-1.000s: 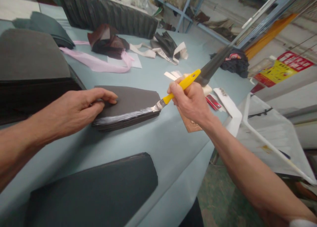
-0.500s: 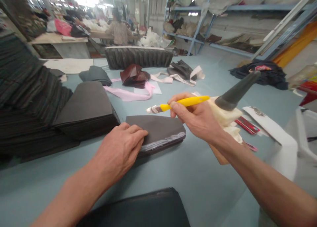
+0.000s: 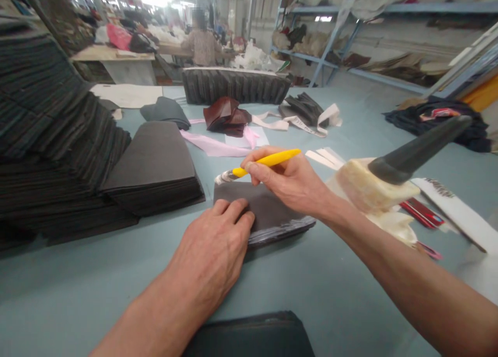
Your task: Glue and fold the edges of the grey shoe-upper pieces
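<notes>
A small stack of dark grey flat pieces (image 3: 270, 207) lies on the table, with a whitish coating along its near right edge. My left hand (image 3: 213, 245) rests on its left part, fingers lying flat and slightly bent over the top. In my right hand (image 3: 291, 184) is a yellow-handled paintbrush (image 3: 280, 156), pinched between thumb and fingers. Its white-smeared bristles point left, at the stack's far left corner; whether they touch it I cannot tell. Beyond my right wrist stands a cream-coloured block (image 3: 360, 183) with a dark tapered rod (image 3: 422, 149) leaning out of it.
Tall piles of dark pieces (image 3: 50, 139) stand at left, beside a lower dark stack (image 3: 155, 154). Another dark piece (image 3: 252, 339) lies at the near edge. Pink strips (image 3: 213, 143), a maroon bundle (image 3: 225, 115) and a red object (image 3: 422, 213) lie about. A person (image 3: 202, 45) sits farther back.
My right hand has brought the paintbrush left relative to the stack, from above its far edge to its far left corner. My left hand remains on the stack. The whole view has shifted.
</notes>
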The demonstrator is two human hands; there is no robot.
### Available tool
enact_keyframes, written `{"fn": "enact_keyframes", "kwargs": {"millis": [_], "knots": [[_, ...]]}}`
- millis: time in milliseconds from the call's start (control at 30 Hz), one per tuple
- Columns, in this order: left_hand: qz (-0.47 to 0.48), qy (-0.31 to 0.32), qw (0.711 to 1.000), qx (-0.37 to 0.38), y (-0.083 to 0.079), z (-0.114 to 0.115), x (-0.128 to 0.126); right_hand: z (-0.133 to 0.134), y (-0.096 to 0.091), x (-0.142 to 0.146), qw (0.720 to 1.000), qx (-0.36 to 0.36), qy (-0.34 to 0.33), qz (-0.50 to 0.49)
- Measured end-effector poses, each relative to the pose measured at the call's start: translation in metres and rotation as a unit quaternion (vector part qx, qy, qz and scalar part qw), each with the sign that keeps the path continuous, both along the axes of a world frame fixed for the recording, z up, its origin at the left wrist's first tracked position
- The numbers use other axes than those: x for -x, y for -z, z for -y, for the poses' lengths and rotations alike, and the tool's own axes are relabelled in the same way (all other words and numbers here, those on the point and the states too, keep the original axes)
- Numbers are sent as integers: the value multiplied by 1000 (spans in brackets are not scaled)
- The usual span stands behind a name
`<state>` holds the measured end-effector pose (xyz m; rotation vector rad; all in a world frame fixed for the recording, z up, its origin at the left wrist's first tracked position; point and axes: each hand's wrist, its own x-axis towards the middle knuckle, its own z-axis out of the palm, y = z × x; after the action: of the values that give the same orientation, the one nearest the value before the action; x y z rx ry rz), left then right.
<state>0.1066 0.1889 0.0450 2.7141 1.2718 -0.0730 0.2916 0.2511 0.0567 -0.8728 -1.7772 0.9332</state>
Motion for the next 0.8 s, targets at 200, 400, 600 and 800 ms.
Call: {"fn": "enact_keyframes", "kwargs": {"millis": [200, 400, 600, 800], "knots": [[-2, 0, 1000, -11, 0, -2, -2, -12, 7, 7, 999, 7, -6, 31], [-2, -16, 1000, 7, -4, -2, -4, -12, -3, -9, 992, -8, 47, 113], [0, -18, 1000, 6, -4, 0, -5, -16, 0, 11, 999, -24, 9, 44], [14, -9, 1000, -12, -1, 0, -4, -22, 4, 16, 992, -27, 16, 122]]}}
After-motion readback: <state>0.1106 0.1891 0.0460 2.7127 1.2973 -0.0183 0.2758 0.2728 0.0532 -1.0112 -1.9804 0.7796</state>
